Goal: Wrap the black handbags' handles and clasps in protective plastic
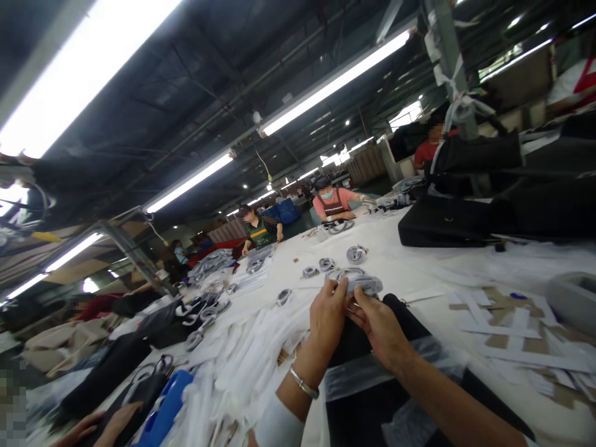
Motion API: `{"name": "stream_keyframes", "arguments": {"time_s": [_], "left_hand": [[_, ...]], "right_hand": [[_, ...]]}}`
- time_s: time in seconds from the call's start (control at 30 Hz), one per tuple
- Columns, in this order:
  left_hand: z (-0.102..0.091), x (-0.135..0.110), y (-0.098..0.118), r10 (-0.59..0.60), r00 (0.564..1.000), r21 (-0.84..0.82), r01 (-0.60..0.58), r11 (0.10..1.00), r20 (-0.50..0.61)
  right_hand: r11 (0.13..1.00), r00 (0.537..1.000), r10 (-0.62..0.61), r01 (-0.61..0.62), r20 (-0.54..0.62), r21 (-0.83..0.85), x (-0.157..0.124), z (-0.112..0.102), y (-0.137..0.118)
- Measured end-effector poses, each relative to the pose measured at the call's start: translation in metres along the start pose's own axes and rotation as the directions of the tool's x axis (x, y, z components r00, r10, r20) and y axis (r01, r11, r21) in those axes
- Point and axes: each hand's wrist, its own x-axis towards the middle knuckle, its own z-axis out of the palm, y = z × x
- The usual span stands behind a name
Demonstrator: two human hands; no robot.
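Both my hands meet over the white table [419,273], gripping the near end of a grey coiled strap in clear plastic [370,285]. My left hand [328,310], with a metal bangle on its wrist, pinches it from the left. From the right, my right hand [379,326] closes thumb and fingers on the same end; the fingertips are partly hidden. Just below lies a black bag [354,394] with clear plastic film [347,375] across it. Several similar grey coils, one a wrapped coil [356,254], rest beyond my hands.
Left of my arms is a heap of white plastic strips [233,360], with a blue tool [165,406] nearby. A co-worker's hands [116,425] hold a black item at lower left. Black bags [447,220] and cardboard scraps [512,329] lie to the right. Co-workers stand across the table.
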Motion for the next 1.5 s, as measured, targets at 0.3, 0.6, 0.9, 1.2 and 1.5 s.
{"name": "stream_keyframes", "arguments": {"time_s": [0.3,0.6,0.9,1.2,1.5], "left_hand": [[-0.003,-0.012,-0.004,0.036,0.996,-0.16,-0.023,0.987,0.079],[-0.01,-0.019,-0.009,0.049,0.997,-0.485,-0.015,0.875,0.058],[-0.007,-0.014,-0.018,-0.022,0.995,-0.55,0.074,0.832,0.1],[0.01,-0.016,-0.032,0.033,0.976,-0.695,0.13,0.707,0.216],[0.042,-0.034,-0.03,-0.093,0.941,-0.792,0.325,0.517,0.326]], "right_hand": [[0.999,0.989,0.053,-0.052,-0.141,0.011,-0.002,-0.008,0.011],[0.99,0.965,0.116,-0.13,-0.235,-0.048,-0.002,-0.016,0.011],[0.99,0.97,0.13,-0.115,-0.207,0.084,-0.005,-0.014,0.021],[1.0,0.988,0.003,-0.002,-0.157,0.003,-0.012,-0.011,0.023],[0.877,0.996,0.061,-0.024,0.062,-0.48,-0.025,-0.044,-0.002]]}}
